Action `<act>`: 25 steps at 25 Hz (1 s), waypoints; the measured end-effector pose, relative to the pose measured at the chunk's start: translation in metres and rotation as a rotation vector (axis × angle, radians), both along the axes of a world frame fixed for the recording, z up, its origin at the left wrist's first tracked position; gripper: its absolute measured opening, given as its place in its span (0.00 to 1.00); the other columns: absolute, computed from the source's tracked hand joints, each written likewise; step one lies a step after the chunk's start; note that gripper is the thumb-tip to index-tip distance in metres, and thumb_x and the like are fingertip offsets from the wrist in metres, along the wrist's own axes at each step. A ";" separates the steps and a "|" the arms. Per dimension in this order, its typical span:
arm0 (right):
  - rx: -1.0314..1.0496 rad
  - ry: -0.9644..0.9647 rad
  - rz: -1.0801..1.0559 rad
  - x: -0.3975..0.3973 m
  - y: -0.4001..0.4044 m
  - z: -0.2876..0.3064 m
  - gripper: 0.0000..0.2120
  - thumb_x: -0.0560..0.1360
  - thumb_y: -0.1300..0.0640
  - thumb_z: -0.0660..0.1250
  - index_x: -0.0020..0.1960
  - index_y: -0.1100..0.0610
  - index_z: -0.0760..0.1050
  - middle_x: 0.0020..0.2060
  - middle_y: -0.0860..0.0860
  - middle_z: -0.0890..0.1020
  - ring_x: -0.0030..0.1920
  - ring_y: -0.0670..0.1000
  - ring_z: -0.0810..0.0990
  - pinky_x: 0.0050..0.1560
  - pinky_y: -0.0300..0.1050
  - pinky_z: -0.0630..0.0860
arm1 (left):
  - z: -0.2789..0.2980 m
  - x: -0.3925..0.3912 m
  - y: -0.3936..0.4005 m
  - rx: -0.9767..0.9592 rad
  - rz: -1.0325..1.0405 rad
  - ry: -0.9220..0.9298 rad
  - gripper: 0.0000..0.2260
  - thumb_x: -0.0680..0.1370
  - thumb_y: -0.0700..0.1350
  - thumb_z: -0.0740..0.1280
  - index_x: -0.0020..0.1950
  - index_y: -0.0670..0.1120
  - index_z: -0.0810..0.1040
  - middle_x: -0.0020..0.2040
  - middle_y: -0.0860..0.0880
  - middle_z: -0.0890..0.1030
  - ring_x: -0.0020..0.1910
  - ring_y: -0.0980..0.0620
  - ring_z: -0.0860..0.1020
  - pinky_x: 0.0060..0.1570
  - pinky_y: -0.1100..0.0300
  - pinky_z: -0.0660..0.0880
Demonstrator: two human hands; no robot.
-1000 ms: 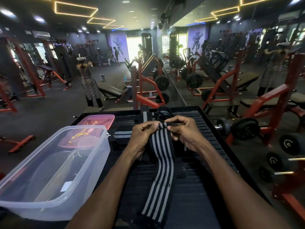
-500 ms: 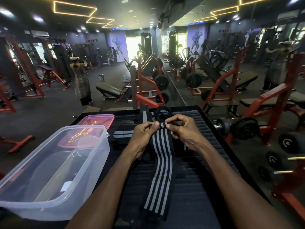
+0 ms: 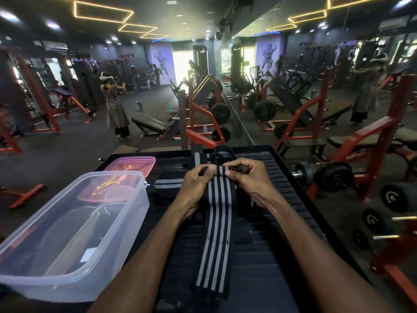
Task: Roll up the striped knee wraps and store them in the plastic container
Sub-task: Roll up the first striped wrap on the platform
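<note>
We see the striped knee wrap (image 3: 216, 233) lying lengthwise down the centre of the frame on the dark ribbed surface (image 3: 282, 256); its near end is in shadow at lower centre and hard to make out. Its far end is a small roll, mostly hidden under fingers. The left hand (image 3: 194, 179) pinches the roll's left side, fingers curled; the right hand (image 3: 248, 177) pinches the right side the same way. How many turns the roll has, we cannot tell.

Just above the hands, more wraps (image 3: 216, 154) lie bunched, partly blocked by the knuckles. Another folded wrap (image 3: 167, 184) lies left of the left hand. The clear plastic container (image 3: 74, 233) sits at lower left, open, its near corner cut off by the frame edge. A pink lid (image 3: 130, 163) lies behind it, partly seen through its wall. Dumbbells (image 3: 334, 177) sit at right.
</note>
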State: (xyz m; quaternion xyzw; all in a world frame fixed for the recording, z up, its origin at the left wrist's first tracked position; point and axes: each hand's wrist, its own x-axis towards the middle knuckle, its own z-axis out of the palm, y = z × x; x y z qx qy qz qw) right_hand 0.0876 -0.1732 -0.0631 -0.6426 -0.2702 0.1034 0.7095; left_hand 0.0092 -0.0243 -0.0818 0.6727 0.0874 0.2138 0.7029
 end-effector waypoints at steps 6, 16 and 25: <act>0.008 0.078 0.051 0.000 -0.002 0.002 0.09 0.73 0.67 0.74 0.53 0.64 0.83 0.43 0.55 0.85 0.42 0.46 0.83 0.43 0.37 0.79 | 0.000 0.001 0.002 -0.102 -0.016 -0.075 0.06 0.78 0.40 0.69 0.54 0.43 0.83 0.51 0.42 0.85 0.54 0.44 0.82 0.59 0.51 0.78; -0.086 0.050 -0.030 0.003 0.000 0.000 0.06 0.74 0.66 0.72 0.51 0.60 0.84 0.45 0.59 0.84 0.40 0.50 0.81 0.31 0.40 0.74 | 0.001 0.000 -0.003 -0.116 0.013 -0.055 0.07 0.77 0.37 0.70 0.54 0.41 0.83 0.51 0.42 0.86 0.53 0.47 0.84 0.59 0.53 0.78; -0.116 0.038 -0.013 -0.002 -0.001 0.002 0.07 0.78 0.65 0.69 0.53 0.59 0.84 0.46 0.56 0.87 0.41 0.47 0.84 0.28 0.36 0.72 | 0.001 0.000 -0.008 -0.069 -0.040 -0.018 0.08 0.80 0.40 0.67 0.59 0.44 0.80 0.55 0.43 0.84 0.56 0.47 0.82 0.57 0.55 0.78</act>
